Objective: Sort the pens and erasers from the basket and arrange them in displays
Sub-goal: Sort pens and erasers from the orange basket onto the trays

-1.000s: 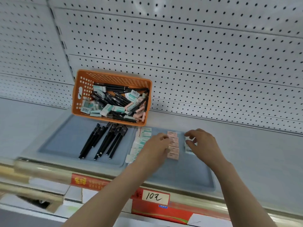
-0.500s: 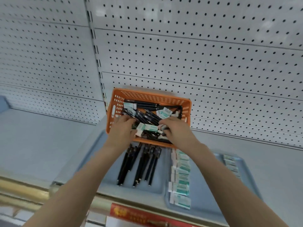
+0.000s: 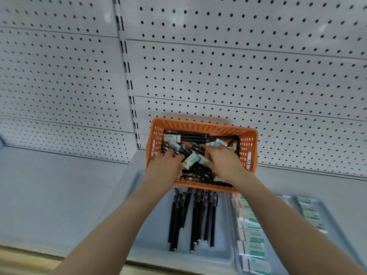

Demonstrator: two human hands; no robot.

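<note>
An orange basket (image 3: 202,126) stands at the back of the shelf against the pegboard, holding a jumble of black pens (image 3: 190,135) and white-and-green erasers (image 3: 172,138). Both my hands are inside it. My right hand (image 3: 224,161) pinches the end of a white-and-green eraser (image 3: 191,158) that lies between the hands. My left hand (image 3: 164,165) has its fingers curled down among the pens, and its fingertips are hidden. Several black pens (image 3: 193,217) lie in a row on the left grey tray (image 3: 151,253). A column of erasers (image 3: 251,235) lies on the right tray (image 3: 337,231).
A second column of erasers (image 3: 311,213) lies further right on the right tray. The white pegboard wall (image 3: 238,76) rises right behind the basket. The grey shelf (image 3: 59,195) stretches to the left. The shelf's front rail (image 3: 23,259) runs along the bottom left.
Both hands left the eraser rows on the right tray and reached up into the basket. The view swung left and closer. In the last half second the hands barely shifted.
</note>
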